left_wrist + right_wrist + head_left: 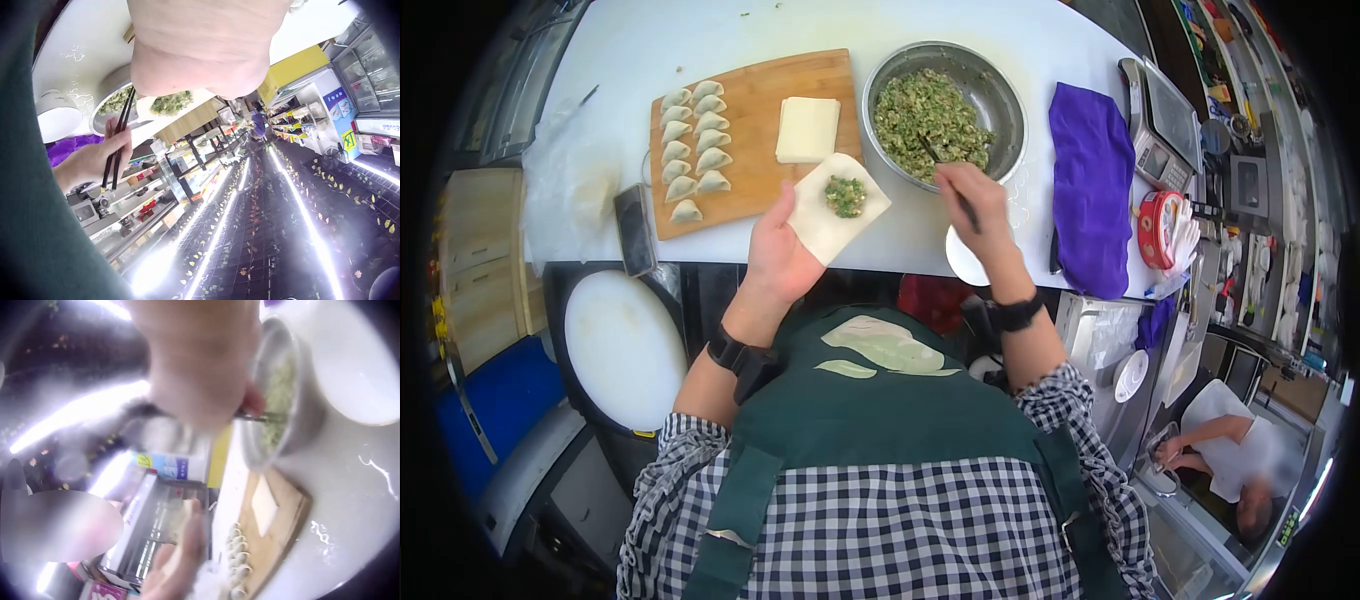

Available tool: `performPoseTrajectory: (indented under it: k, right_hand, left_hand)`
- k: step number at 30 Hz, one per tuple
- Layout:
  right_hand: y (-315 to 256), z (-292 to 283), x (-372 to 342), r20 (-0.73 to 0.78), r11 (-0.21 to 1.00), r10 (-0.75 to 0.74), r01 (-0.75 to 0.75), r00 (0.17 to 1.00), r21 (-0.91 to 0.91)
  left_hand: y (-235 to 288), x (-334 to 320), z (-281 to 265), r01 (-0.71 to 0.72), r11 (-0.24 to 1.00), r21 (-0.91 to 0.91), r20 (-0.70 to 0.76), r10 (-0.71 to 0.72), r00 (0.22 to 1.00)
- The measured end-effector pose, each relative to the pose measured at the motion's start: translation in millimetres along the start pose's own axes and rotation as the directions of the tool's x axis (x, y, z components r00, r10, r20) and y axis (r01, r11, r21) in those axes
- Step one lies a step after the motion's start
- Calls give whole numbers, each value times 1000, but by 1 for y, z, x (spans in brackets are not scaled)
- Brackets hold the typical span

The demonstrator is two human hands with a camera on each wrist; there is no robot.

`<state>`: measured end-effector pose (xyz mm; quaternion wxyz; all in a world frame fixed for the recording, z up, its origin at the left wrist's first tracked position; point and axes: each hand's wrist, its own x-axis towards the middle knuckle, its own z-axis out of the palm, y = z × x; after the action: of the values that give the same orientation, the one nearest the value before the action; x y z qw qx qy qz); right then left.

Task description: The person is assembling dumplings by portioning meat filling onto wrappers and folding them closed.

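On the left hand [783,258] lies a pale square wrapper [818,226], with a mound of green filling [845,197] on it; the thumb stands apart at its left edge, and the wrapper hides the fingers. Dark chopsticks [119,147] are gripped by the right hand [983,208], also visible in the left wrist view. Their tips meet the green mixture [925,115] in the steel bowl [1012,128]. The right wrist view is blurred, showing the right hand [200,369] beside the bowl [304,394].
Folded dumplings [713,158] in two columns and stacked wrappers [808,130] sit on a wooden board [750,190]. A phone [636,230] lies left. Right are a white dish [965,258], purple cloth [1090,190] and scale [1162,160]. Another person [1230,440] is at lower right.
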<state>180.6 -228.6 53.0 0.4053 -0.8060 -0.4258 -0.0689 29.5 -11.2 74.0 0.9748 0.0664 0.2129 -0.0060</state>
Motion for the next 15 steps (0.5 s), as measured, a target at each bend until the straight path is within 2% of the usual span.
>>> performPoseTrajectory:
  k: [1, 3, 4, 6, 7, 9, 10, 12, 13, 14, 15]
  right_hand:
    - [9, 11, 1, 0, 1000, 7, -7, 1000, 1]
    - [19, 27, 2, 172, 984, 19, 12, 985, -176]
    - [23, 28, -1, 172, 985, 28, 2, 985, -172]
    - [17, 23, 4, 304, 977, 73, -7, 950, -214]
    - [12, 20, 3, 305, 977, 81, -15, 949, -211]
    - [-1, 9, -7, 185, 988, 36, -6, 982, -156]
    - [-4, 1, -16, 187, 987, 49, -18, 981, -161]
    - [-9, -23, -36, 24, 962, 227, -220, 974, -159]
    - [-9, -32, -51, -23, 917, 394, -395, 919, -50]
    - [-8, -37, -68, -27, 914, 402, -403, 915, -56]
    - [-6, -41, -84, -20, 913, 325, -319, 946, -256]
  left_hand:
    - [0, 0, -4, 5, 1000, 1, -4, -5, 1000]
    - [-1, -1, -10, 72, 996, -45, 88, -68, 994]
    - [-3, -1, -12, 77, 996, -44, 80, -73, 994]
    - [-4, -3, -9, 90, 996, -6, 64, -89, 994]
    - [-5, -3, -6, 95, 995, -6, 56, -94, 994]
    - [-8, -2, -1, 88, 995, 44, 1, -88, 996]
    - [-9, -2, 1, 101, 994, 40, -4, -101, 995]
    - [-12, 0, 4, 100, 993, 57, -42, -98, 994]
    - [-14, 1, 5, 112, 992, 54, -43, -109, 993]
    - [-15, 2, 6, 117, 992, 46, -21, -116, 993]
    - [-17, 3, 6, 121, 992, 40, 2, -121, 993]
